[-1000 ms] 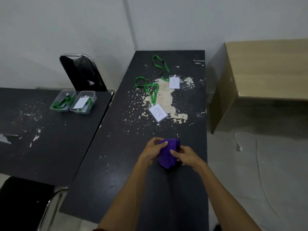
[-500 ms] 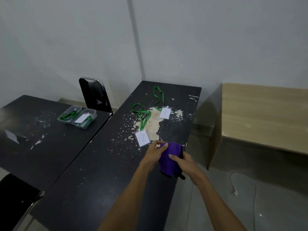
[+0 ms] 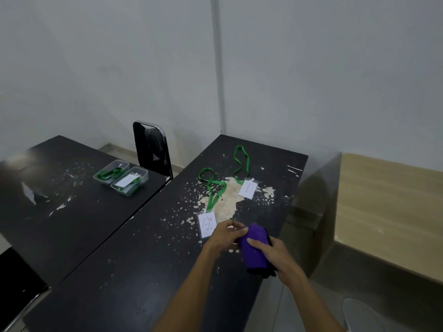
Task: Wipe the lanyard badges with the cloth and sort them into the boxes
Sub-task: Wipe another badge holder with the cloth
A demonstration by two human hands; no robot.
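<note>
A purple cloth [image 3: 254, 248] with a black edge is held above the black table [image 3: 148, 271] by both hands. My left hand [image 3: 224, 236] pinches its upper left corner; my right hand [image 3: 275, 254] grips its right side. Just left of my left hand lies a white badge [image 3: 206, 224] with a scribbled mark, on a green lanyard [image 3: 213, 188]. Farther back lies a second white badge [image 3: 248, 190] with its own green lanyard [image 3: 241, 164]. On the left table stand two clear boxes: the left box [image 3: 110, 173] holds a green lanyard, the right box [image 3: 130, 180] a badge.
The table top is chipped, with a large pale bare patch [image 3: 227, 200] between the badges. A black chair [image 3: 152, 147] stands at the wall between the two tables. A wooden bench [image 3: 388, 212] is on the right; another dark chair [image 3: 16, 283] sits at the lower left.
The view has tilted up and shifted, so more wall shows. Both hands keep hold of the purple cloth and now sit closer to the nearer badge.
</note>
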